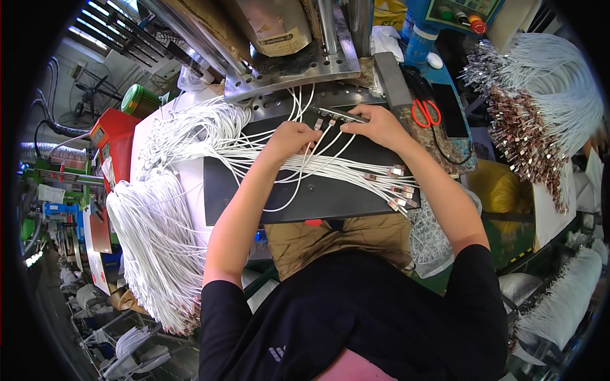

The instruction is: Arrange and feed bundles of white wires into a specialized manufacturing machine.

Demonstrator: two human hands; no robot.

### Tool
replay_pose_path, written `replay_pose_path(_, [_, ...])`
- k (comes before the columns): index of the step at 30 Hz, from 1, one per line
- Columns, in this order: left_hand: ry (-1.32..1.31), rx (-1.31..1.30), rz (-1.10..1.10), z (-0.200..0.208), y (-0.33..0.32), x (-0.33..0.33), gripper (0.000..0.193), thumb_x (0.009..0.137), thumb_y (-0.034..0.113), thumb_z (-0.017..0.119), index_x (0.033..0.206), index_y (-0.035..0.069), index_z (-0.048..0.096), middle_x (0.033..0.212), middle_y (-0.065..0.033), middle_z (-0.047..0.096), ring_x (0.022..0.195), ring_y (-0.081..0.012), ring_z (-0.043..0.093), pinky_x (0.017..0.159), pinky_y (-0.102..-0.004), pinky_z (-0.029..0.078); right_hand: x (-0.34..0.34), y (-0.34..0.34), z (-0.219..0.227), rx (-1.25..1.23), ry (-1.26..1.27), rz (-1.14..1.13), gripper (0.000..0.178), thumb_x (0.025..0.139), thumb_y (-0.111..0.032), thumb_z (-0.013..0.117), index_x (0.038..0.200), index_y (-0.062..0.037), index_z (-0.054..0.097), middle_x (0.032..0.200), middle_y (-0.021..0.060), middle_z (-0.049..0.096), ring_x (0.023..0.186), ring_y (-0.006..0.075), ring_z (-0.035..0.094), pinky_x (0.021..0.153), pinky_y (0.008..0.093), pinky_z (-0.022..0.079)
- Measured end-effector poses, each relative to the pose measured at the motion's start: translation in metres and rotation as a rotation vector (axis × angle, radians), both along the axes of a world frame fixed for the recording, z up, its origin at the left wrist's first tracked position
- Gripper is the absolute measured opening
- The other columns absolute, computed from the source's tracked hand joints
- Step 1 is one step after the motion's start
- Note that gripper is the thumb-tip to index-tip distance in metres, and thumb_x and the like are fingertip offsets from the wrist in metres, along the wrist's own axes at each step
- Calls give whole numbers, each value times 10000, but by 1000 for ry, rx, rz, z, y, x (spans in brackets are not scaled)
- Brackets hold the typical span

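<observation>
My left hand (292, 141) is closed in a pinch on a white cable with a copper-coloured connector at its end, partly hidden by the fingers. My right hand (376, 127) grips the right end of a narrow metal mold bar (338, 113), thumb on the near side. Small connectors on white cables sit along the bar, just right of my left fingertips. Below both hands, a bundle of white cables (289, 164) runs across the black work plate (305, 202). Its connector ends (397, 188) fan out at the plate's right side.
A metal press (292, 73) with steel columns rises directly beyond my hands. More white cables (159, 235) hang over the left table edge. Red-handled scissors (426, 113) lie to the right. A large cable bundle with copper-coloured ends (530, 127) stands farther right.
</observation>
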State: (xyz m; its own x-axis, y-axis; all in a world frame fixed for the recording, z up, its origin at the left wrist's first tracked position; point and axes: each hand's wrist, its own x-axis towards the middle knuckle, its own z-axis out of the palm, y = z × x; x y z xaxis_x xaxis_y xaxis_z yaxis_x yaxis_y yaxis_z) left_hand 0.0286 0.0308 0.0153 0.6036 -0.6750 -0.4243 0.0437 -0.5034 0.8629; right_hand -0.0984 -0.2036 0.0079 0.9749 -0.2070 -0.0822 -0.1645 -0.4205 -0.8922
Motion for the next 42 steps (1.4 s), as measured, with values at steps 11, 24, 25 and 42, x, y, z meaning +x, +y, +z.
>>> replay_pose_path(11, [-370,-24,-14,2,-5,-20,327,902,297,690,769,1,730,636,-87,669,559,-194,626,585,-332,496,-8,7,20,-207,31,117,359,827,-284,789,1072,-36,702,872,89,713,784,172,657,718,315,492])
replay_pose_path(24, [252,-294,243,24,-17,57,429,970,407,643,1169,26,648,857,-7,603,631,-100,511,604,-244,408,188,-40,-34,-902,-740,-195,309,942,-237,603,1163,-23,627,1080,214,664,1001,395,626,880,458,510])
replay_pose_path(25, [278,-258,250,20,-13,57,429,970,407,643,1169,26,648,857,-7,603,631,-100,511,604,-244,408,215,-49,-35,-964,-800,-185,325,936,-282,625,1137,-27,640,1076,206,670,997,394,631,870,465,509])
replay_pose_path(42, [-1008,-348,981,148,167,68,366,1033,303,478,995,10,695,781,-110,711,711,-227,661,695,-370,515,196,-36,-15,-690,-716,-99,394,901,-398,672,1106,-61,669,1082,180,683,1022,375,636,860,464,501])
